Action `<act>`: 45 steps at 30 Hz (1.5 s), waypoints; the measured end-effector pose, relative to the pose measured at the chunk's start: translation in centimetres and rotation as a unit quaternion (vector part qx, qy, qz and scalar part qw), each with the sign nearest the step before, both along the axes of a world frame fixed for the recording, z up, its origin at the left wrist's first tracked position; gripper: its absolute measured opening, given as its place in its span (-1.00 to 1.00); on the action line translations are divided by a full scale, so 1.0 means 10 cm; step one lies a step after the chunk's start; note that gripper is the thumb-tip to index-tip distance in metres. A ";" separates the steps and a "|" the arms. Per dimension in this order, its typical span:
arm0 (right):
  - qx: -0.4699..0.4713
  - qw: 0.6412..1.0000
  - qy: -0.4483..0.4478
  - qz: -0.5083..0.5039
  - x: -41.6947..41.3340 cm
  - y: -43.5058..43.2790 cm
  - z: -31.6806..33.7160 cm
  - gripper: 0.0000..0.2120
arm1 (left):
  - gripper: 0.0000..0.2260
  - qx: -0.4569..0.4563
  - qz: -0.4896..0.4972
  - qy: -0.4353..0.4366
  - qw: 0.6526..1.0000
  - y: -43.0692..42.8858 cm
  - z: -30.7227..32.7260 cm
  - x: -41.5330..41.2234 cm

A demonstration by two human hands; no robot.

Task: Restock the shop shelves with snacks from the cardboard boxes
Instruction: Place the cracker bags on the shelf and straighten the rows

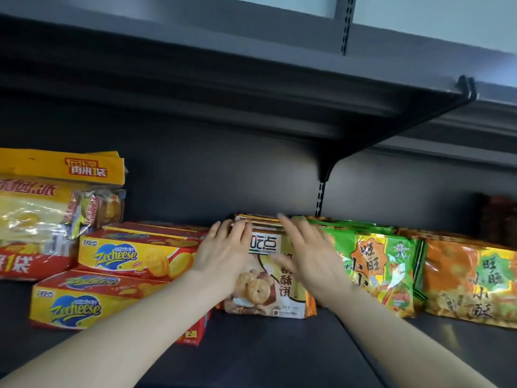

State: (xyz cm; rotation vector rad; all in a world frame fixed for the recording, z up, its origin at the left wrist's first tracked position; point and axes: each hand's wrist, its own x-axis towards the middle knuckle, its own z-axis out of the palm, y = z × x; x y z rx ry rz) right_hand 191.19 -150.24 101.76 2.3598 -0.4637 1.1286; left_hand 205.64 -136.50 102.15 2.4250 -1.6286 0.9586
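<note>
Midway along the shelf (265,354), left grip (223,254) and right grip (313,257) press the biscuit packs (265,289) flat-handed, nothing clamped. Probably squaring the row.

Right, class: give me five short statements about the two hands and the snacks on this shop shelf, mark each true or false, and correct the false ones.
1. The left hand and right hand both touch the brown-and-white biscuit packets. True.
2. The yellow-and-red Zecheese cardboard boxes stand to the right of the hands. False: they stand to the left.
3. The green foil snack bags sit right beside the biscuit packets. True.
4. The left hand's fingers are curled into a fist. False: they lie straight against the packets.
5. The orange foil bags are at the far left. False: they lie to the right, beyond the green bags.
</note>
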 end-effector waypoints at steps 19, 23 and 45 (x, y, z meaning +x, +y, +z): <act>0.235 0.955 0.168 -0.062 0.99 -0.57 0.83 -0.88 | 0.01 -0.001 -0.040 0.085 0.996 -0.02 0.13 0.14; 0.235 0.959 0.149 -0.051 1.05 -0.50 0.86 -0.87 | -0.02 -0.012 -0.029 0.070 0.997 0.01 0.12 0.15; 0.336 0.934 0.122 0.024 0.72 -0.34 0.79 -0.88 | -0.04 -0.066 -0.013 0.095 0.993 0.05 0.02 0.18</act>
